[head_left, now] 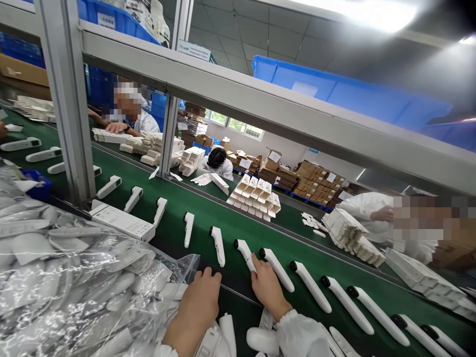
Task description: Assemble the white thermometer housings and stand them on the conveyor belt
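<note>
My right hand (268, 287) reaches onto the green conveyor belt, its fingers closed on the handle end of a white handheld thermometer (243, 252) with a black tip. Another white thermometer (277, 270) lies just to the right of that hand. My left hand (199, 305) hovers at the near belt edge, fingers bent down and slightly apart, with no object visible in it. Beside it, a clear plastic bag (92, 277) full of white plastic parts fills the lower left. Loose white parts (262, 341) lie below and between my forearms.
Thermometers lie spaced in a row along the conveyor belt (197, 203). A white box (122, 220) sits at its near edge, by a metal post (69, 99). Across the belt are stacked open cartons (255, 196) and several co-workers. Overhead runs a shelf beam (238, 84) with blue bins (334, 94).
</note>
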A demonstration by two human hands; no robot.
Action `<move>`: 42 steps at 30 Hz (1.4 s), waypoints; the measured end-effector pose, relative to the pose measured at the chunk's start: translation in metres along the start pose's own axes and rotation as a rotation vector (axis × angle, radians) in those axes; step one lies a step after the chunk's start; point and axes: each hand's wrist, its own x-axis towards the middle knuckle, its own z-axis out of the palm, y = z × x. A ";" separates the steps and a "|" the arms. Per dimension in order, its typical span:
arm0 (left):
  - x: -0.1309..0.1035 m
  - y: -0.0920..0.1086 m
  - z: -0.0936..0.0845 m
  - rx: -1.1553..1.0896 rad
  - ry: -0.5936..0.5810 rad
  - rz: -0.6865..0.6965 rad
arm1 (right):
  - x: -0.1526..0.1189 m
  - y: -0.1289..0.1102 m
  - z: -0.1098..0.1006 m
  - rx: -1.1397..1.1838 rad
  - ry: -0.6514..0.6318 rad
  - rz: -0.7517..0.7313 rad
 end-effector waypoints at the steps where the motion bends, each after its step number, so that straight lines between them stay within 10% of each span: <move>1: 0.001 -0.001 0.000 0.004 -0.005 0.000 | 0.002 0.000 0.001 -0.043 -0.012 0.006; 16: 0.017 -0.005 -0.002 -0.625 0.206 0.012 | -0.005 0.020 -0.022 -0.034 0.004 0.024; 19: 0.018 0.000 0.003 -0.769 0.210 0.016 | -0.017 0.002 -0.032 0.372 0.094 0.075; 24: 0.021 0.013 0.013 -0.844 0.192 0.111 | -0.045 -0.051 -0.049 1.394 -0.444 0.275; 28: 0.022 0.014 0.015 -0.773 0.227 0.149 | -0.045 -0.060 -0.053 1.606 -0.545 0.372; 37: 0.030 -0.002 0.017 -1.216 0.258 -0.166 | -0.004 -0.005 -0.035 0.766 -0.047 0.192; 42: 0.026 0.002 0.013 -1.521 0.238 -0.356 | -0.001 -0.004 -0.018 0.124 -0.045 -0.008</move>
